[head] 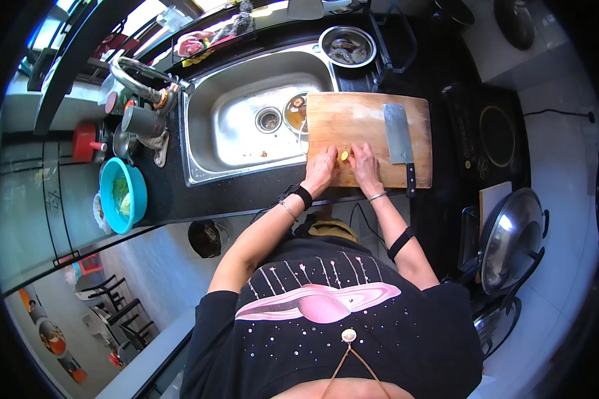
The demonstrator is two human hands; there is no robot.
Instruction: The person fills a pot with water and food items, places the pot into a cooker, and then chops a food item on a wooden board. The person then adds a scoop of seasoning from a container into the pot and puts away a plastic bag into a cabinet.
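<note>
A wooden cutting board overlaps the right end of the steel sink. Over its near left part, my left hand rests with fingers bent beside a small yellow piece of food, perhaps ginger. From the other side my right hand has its fingertips at that piece; whether either hand grips it is not plain. A few crumbs lie just beyond the fingers. To the right of my right hand, a cleaver lies flat on the board, its black handle towards me and past the near edge.
The sink holds a bowl of brownish liquid, partly under the board. Behind stands a steel bowl of what looks like shrimp. A turquoise basin with greens sits left, near the faucet. An induction cooktop is at right.
</note>
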